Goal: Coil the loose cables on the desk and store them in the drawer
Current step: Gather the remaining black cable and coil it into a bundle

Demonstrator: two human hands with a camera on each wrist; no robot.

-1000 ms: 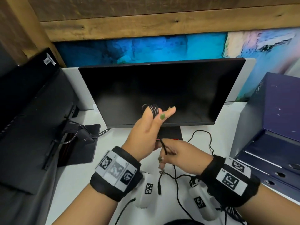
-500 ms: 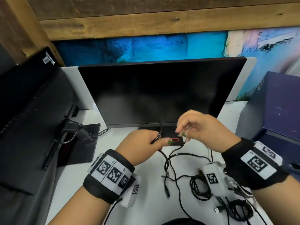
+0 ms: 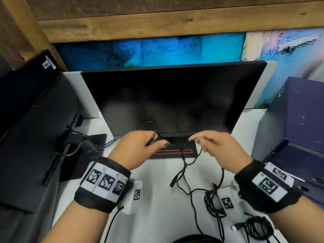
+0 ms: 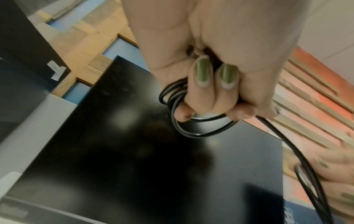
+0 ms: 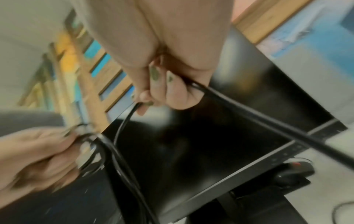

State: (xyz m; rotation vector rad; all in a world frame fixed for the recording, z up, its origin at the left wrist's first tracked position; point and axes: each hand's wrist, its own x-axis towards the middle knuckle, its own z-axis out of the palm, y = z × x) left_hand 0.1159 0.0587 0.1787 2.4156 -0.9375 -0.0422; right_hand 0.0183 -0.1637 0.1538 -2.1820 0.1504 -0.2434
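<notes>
While the white worktop [image 3: 157, 216] in front of the dark monitor [image 3: 171, 99] carries several more black leads, among them a bundled cable [image 3: 257, 227] with a USB plug near its right front edge, the step in hand looks like winding one thin black cable [image 3: 184, 165] into loops, and it should be finished before anything else is touched. No drawer can be made out for certain in these views; the dark blue cabinet [image 3: 298, 120] to the right may hold it. The left hand [image 3: 140, 146] is closed in a fist around a few finished loops [image 4: 184, 115], fingers curled over them, just above the monitor's stand. The right hand [image 3: 215, 148], close beside it, pinches the free run of the same cable between fingertips and lets the tail hang down to the worktop. To do this well, I would keep each new loop the same size as those already held, let the cable slide through the right fingers rather than tug it, and watch the dangling plug [image 3: 172, 182] so it does not snag on the loose leads below.
</notes>
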